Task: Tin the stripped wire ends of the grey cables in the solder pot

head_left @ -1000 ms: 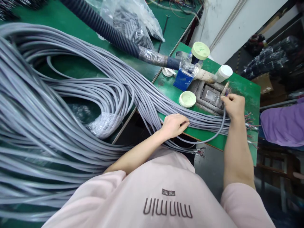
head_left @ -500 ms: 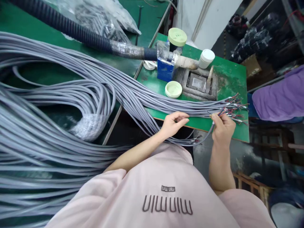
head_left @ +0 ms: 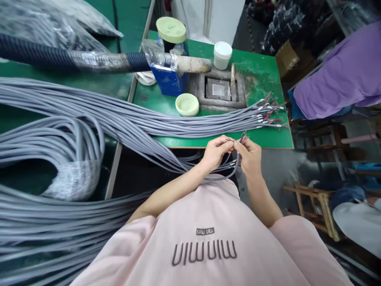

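Observation:
Just off the front edge of the green table, my two hands meet at the stripped end of one grey cable (head_left: 238, 161). My right hand (head_left: 250, 157) is closed around it, with thin coloured wires (head_left: 244, 136) fanning out above the fingers. Fingertips of my left hand (head_left: 216, 151) pinch a dark thin wire from the same cable. Behind them a thick bundle of grey cables (head_left: 184, 126) lies across the table, its frayed red and dark wire ends (head_left: 272, 113) at the right. More cable ends hang below my hands.
A solder pot (head_left: 218, 90) is set in the green table (head_left: 264, 79). Around it stand a shallow pale dish (head_left: 187, 104), a white lidded jar (head_left: 222, 55), a blue box (head_left: 168, 81) and a ribbed hose (head_left: 101, 62). Coiled cables (head_left: 74, 147) fill the left. A purple-clothed person (head_left: 339, 75) is at right.
My right hand has brought the cable end left and toward me, away from the bundle's ends. My left hand has joined it and now pinches a wire. The view has shifted right.

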Motion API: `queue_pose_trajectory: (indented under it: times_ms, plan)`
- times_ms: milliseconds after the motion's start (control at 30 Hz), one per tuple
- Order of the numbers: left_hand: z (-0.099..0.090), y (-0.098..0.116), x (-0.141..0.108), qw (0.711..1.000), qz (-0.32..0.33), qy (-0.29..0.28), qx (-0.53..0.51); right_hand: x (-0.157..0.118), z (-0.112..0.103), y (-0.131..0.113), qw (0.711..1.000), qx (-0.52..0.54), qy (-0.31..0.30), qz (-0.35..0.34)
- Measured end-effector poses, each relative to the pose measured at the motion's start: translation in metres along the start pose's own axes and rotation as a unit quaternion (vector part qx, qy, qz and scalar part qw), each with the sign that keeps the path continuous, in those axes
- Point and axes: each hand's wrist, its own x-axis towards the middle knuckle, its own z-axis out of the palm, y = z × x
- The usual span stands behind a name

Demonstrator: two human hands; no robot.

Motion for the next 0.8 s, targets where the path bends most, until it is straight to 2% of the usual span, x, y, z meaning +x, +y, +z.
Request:
queue_pose_trajectory:
  times_ms: [100,233,300,400,500,567,667,800]
  plan:
    - [0.001,0.007,0.000,1.000,0.009,-0.016,-0.011,-0.004,-0.005,-0.004,0.999,0.001,-0.038,-0.004]
    - [-0.007,0.018,0.005,0.999,-0.014,-0.024,-0.043,-0.015,-0.013,-0.002,0.993,-0.024,-0.112,0.040]
    - [-0.012,0.019,0.007,0.996,-0.051,-0.039,-0.065,-0.021,-0.015,0.001,0.989,-0.034,-0.138,0.043]
    - [-0.014,0.015,0.005,0.979,-0.153,-0.103,-0.089,-0.027,-0.013,0.002,0.984,-0.030,-0.175,0.025]
    - [-0.013,0.007,0.000,0.960,-0.217,-0.147,-0.098,-0.028,-0.008,0.000,0.984,-0.021,-0.175,0.023]
    - [-0.013,0.004,-0.006,0.964,-0.209,-0.141,-0.088,-0.028,-0.005,-0.001,0.989,-0.013,-0.146,0.024]
    - [-0.014,0.004,-0.015,0.980,-0.152,-0.124,-0.038,-0.027,-0.003,0.000,0.995,-0.009,-0.097,0.027]
    - [-0.018,0.010,-0.023,0.994,-0.048,-0.079,0.064,-0.022,-0.007,-0.002,0.988,-0.108,-0.105,0.021]
